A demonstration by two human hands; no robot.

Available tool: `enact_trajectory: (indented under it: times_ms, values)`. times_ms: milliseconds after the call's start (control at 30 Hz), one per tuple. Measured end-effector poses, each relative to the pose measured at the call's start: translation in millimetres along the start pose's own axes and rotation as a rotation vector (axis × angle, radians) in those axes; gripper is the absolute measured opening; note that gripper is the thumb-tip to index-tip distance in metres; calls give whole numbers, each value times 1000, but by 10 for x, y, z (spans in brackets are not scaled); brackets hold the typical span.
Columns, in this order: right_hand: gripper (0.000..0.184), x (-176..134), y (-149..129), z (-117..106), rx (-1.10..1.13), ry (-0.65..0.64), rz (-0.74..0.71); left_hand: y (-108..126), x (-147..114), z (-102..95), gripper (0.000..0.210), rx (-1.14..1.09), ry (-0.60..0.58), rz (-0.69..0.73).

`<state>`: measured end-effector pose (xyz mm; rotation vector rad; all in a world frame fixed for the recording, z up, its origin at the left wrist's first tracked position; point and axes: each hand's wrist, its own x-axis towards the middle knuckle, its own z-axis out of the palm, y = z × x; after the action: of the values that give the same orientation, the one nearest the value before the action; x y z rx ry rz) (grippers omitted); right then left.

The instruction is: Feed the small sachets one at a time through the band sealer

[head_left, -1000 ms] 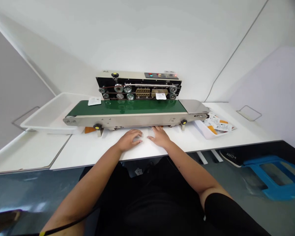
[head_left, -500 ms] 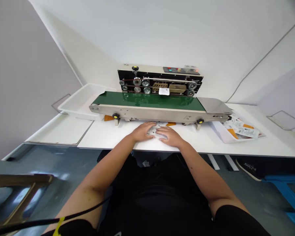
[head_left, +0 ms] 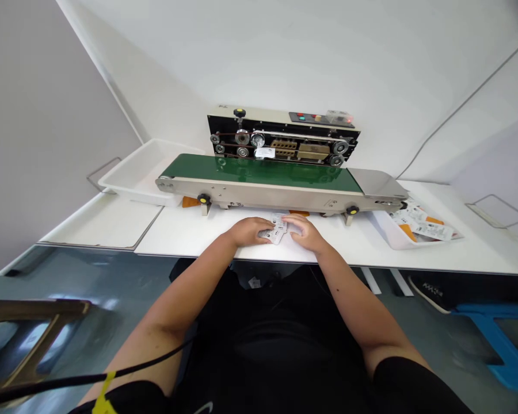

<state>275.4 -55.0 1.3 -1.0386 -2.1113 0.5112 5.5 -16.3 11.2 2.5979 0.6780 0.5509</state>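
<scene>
My left hand [head_left: 250, 232] is closed on the left side of several small white packets with black print [head_left: 278, 231], lying bunched on the white table. My right hand [head_left: 307, 234] is at their right side, its thumb and fingers apart and curved, with fingertips at the upper edge of the packets. Just beyond the hands stands a band sealing machine [head_left: 285, 123] with a green conveyor belt [head_left: 259, 174]. One white packet [head_left: 265, 152] hangs at the machine's rollers, above the belt.
A translucent bin [head_left: 132, 187] stands at the belt's left end. Another bin [head_left: 399, 240] on the right holds several white and orange packets. Orange pieces [head_left: 299, 213] show under the conveyor. A blue stool [head_left: 496, 339] and a person's shoe [head_left: 429, 293] are on the floor at right.
The packet at the machine has travelled left along the rollers. My right hand has eased away to the right from the bunched packets, which now show more of their printed faces.
</scene>
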Motion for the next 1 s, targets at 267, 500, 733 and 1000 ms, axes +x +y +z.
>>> enact_trajectory:
  times_ms: [267, 500, 733, 1000]
  values:
    - [58, 53, 100, 127, -192, -88, -27, 34, 19, -10, 34, 23, 234, -101]
    - [33, 92, -136, 210, -95, -50, -24, -24, 23, 56, 38, -357, 281, -183]
    - [18, 299, -134, -137, 371, 367, 365, 46, 60, 29, 58, -125, 118, -31]
    - [11, 836, 318, -1942, 509, 888, 578, 72, 104, 63, 74, 152, -185, 15]
